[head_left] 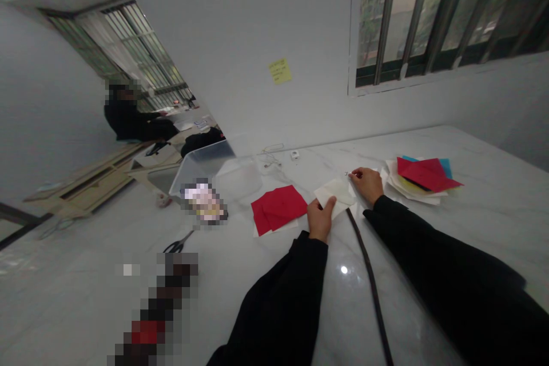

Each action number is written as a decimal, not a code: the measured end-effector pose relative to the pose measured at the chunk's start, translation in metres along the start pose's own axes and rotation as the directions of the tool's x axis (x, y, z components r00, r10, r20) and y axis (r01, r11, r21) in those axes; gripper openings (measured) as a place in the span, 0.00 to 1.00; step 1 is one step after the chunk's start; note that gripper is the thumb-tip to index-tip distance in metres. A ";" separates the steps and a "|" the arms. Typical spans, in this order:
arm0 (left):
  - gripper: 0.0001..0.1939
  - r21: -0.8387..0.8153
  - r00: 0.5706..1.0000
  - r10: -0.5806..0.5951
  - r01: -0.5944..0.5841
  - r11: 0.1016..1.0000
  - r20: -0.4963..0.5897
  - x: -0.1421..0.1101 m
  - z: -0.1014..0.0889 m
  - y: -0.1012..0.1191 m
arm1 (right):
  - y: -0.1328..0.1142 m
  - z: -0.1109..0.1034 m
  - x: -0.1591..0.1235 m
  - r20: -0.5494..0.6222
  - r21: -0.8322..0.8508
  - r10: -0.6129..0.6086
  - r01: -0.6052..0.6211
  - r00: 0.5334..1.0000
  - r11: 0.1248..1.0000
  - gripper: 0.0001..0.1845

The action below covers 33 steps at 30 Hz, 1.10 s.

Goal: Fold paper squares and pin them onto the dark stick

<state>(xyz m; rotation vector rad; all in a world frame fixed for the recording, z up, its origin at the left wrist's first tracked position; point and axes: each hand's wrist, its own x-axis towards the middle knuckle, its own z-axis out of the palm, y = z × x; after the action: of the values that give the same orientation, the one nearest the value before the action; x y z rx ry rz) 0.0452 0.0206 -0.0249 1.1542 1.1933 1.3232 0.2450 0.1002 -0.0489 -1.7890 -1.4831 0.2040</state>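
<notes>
My left hand (pixel 321 221) grips a cream-white paper envelope (pixel 332 191) by its near edge, thumb on top. Just right of it, my right hand (pixel 368 184) is closed in a pinch close to the tabletop. A tiny shiny thing (pixel 346 174) shows at its fingertips, too small to name. Left of my left hand lie overlapping red envelopes (pixel 279 209) with white paper beneath. To the right of my right hand is a loose pile of coloured envelopes (pixel 429 176), red on top with blue, yellow and cream below. A thin dark strip (pixel 369 274) runs between my forearms.
A clear plastic bin (pixel 201 154) stands at the left, beside scissors (pixel 175 246) and a blurred-out object. A white cable (pixel 271 159) and a small white plug (pixel 294 155) lie by the wall. A yellow note (pixel 280 71) is on the wall. Another person (pixel 128 117) sits far left.
</notes>
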 end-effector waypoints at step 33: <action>0.20 0.020 0.981 -0.075 0.072 0.997 0.179 -0.008 0.005 0.006 | -0.012 -0.080 -0.090 0.209 0.660 0.092 -0.210 0.974 0.722 0.18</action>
<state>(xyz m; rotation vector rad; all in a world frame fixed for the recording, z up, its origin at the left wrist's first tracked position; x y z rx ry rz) 0.0501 0.0130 -0.0187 1.2012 1.1038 1.1314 0.2546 -0.0160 -0.0180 -1.2919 -1.1404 0.8842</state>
